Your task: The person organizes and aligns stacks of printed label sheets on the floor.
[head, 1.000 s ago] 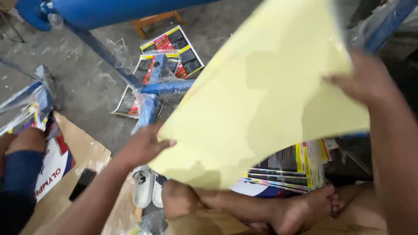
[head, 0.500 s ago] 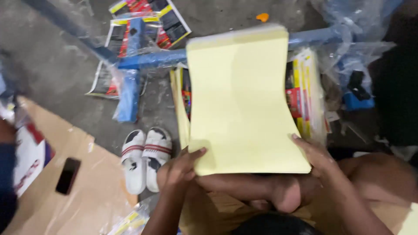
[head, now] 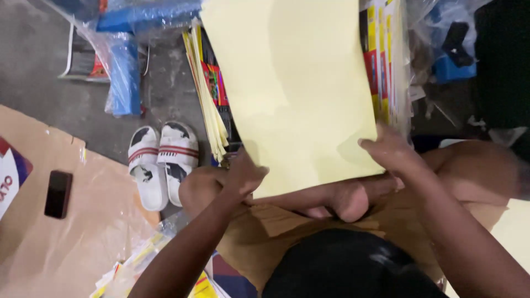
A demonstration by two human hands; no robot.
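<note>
A large pale yellow sheet (head: 292,83) lies flat in front of me, over my crossed legs and a stack of printed sheets (head: 212,94). My left hand (head: 243,175) grips its near left corner. My right hand (head: 389,150) presses on its near right edge with fingers spread over the paper. More printed yellow and red sheets (head: 383,60) show at the sheet's right side.
A pair of white slippers with red stripes (head: 160,160) sits on the grey floor to the left. A black phone (head: 58,194) lies on brown cardboard (head: 83,232). Blue plastic-wrapped bars (head: 124,72) run along the top left. Loose printed papers (head: 132,265) lie by my left knee.
The yellow sheet came down from being held up in the air to lying flat over the stack. Both hands moved to its near edge, and the view tilted downward.
</note>
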